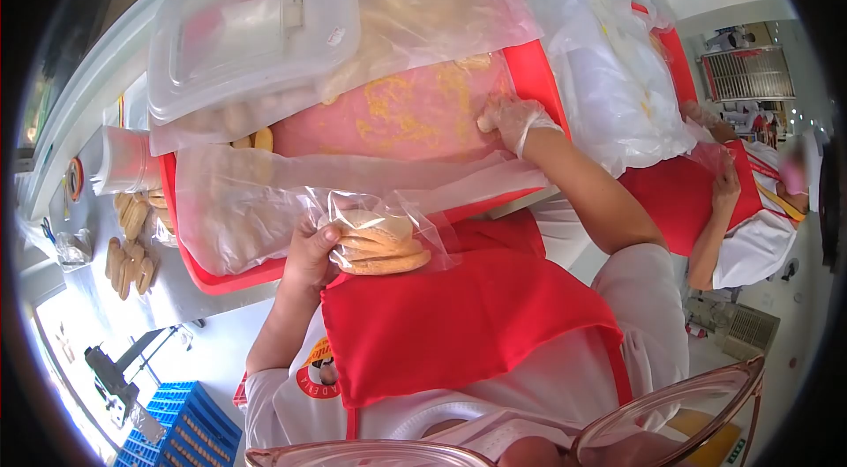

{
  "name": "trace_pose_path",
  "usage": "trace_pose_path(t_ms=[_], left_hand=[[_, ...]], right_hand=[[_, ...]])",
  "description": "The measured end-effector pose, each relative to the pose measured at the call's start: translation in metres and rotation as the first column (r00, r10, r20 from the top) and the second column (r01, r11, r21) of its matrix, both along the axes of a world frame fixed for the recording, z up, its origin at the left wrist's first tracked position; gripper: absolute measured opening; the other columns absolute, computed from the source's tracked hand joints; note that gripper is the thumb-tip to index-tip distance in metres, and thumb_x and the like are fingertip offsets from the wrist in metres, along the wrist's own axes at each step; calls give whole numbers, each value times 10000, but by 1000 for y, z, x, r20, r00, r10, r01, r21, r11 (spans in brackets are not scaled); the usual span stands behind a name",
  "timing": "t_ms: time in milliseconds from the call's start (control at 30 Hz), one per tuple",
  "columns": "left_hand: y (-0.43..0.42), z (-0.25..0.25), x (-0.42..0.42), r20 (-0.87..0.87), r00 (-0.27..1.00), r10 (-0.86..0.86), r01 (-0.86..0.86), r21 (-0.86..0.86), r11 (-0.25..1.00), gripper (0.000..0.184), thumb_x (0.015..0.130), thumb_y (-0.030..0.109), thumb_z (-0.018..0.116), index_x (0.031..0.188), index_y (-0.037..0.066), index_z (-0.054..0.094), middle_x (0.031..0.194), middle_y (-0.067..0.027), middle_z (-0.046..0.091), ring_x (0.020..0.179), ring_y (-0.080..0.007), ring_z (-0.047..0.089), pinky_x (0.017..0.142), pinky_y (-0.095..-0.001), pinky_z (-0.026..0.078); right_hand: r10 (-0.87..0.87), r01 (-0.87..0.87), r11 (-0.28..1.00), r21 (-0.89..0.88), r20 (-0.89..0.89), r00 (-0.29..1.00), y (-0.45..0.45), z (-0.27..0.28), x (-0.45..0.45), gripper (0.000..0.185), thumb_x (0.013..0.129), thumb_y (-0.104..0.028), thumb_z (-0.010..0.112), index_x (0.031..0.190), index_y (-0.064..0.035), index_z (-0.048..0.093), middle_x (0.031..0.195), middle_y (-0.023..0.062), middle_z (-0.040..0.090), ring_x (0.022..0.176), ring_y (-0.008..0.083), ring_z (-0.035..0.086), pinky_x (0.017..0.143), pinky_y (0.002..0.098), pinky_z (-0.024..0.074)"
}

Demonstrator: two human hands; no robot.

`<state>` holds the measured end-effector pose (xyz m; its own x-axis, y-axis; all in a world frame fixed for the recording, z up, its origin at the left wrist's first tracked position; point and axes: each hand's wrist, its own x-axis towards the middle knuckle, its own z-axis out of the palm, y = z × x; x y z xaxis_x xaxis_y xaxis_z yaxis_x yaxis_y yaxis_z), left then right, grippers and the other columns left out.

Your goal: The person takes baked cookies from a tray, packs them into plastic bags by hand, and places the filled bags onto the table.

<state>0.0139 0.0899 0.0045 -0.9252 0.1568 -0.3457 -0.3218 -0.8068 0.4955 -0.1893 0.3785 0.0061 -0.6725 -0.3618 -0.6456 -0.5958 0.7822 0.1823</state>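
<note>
My left hand point(311, 257) grips a clear plastic bag point(439, 236) by its side, thumb pressed on the front. Several flat, golden-brown biscuits point(381, 246) are stacked in the bag, held just outside the near edge of a red tray point(540, 83). My right hand point(513, 124), in a thin clear glove, rests inside the tray at its right side. Its fingers are curled over the pink, crumb-strewn bottom point(397, 109); whatever they may hold is hidden. Translucent plastic sheeting point(238, 215) covers the near and far parts of the tray, with a few biscuits showing at the left.
A translucent plastic lid point(256, 21) lies over the tray's far left. Filled bags of biscuits point(131, 262) and a stack of clear bags point(123, 158) sit on the metal table at left. On the right, a co-worker in a red apron point(684, 202) stands by another plastic-covered tray point(609, 70).
</note>
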Motion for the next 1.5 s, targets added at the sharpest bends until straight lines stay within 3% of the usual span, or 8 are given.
trace_pose_path(t_ms=[167,367,667,967,1300,1367,1433,1500], left_hand=[[0,-2,1,-1,1000,6,-6,-1,1000,418,680,180,711,1001,4,508,915,-140,589,829,-227,593,713,-333,506],[2,-4,1,-25,999,29,-28,17,999,407,686,168,704,1004,6,508,920,-138,587,835,-230,591,715,-341,507],[4,4,1,60,997,45,-40,-83,996,567,615,270,752,1024,-24,491,937,-141,580,838,-241,592,695,-377,522],[-1,-1,1,-3,1000,11,-11,58,998,396,697,145,686,1008,-16,501,925,-152,582,838,-243,595,731,-368,511],[2,-5,0,-1,1000,29,-29,63,998,407,693,151,693,1008,-16,497,915,-150,583,838,-244,595,732,-371,509],[4,2,-2,-3,1000,29,-29,44,999,414,695,149,692,1019,-12,491,922,-151,581,845,-245,593,734,-374,508],[2,12,-2,5,1000,3,-4,22,1000,418,696,147,690,1026,-8,486,932,-152,578,847,-246,591,729,-375,509],[1,12,-1,0,1000,-1,1,13,1000,424,695,148,691,1031,-7,484,939,-153,574,850,-247,590,727,-377,509]], right_hand=[[-270,301,938,-172,183,945,-26,44,-9,298,702,-91,543,993,-145,513,1022,112,541,923,271,545,761,356,453],[-335,218,661,-718,-21,942,-7,1,-64,317,718,-188,549,1025,-120,501,1032,128,539,932,275,535,792,350,432],[71,-56,638,-768,-13,997,-113,-2,-57,355,735,-254,551,1052,-104,495,1058,136,530,955,279,521,825,343,412],[-35,-42,572,-819,-76,997,-181,-39,-44,418,738,-268,562,1106,-100,455,1091,136,510,998,274,496,862,332,388],[-43,536,-73,-841,539,841,-166,-46,-30,538,724,-213,588,1203,-110,364,1136,123,473,1071,255,454,906,313,356],[-101,367,-39,-929,369,924,-167,-52,-33,607,724,-210,589,1257,-120,312,1200,131,440,1089,265,438,926,297,337],[-411,325,398,-858,150,899,-178,-27,-34,577,737,-203,581,1245,-103,327,1204,130,441,1091,264,438,922,291,337],[-439,254,375,-892,71,896,-194,-37,-38,587,732,-205,586,1246,-97,322,1195,134,450,1078,272,449,910,297,344]])
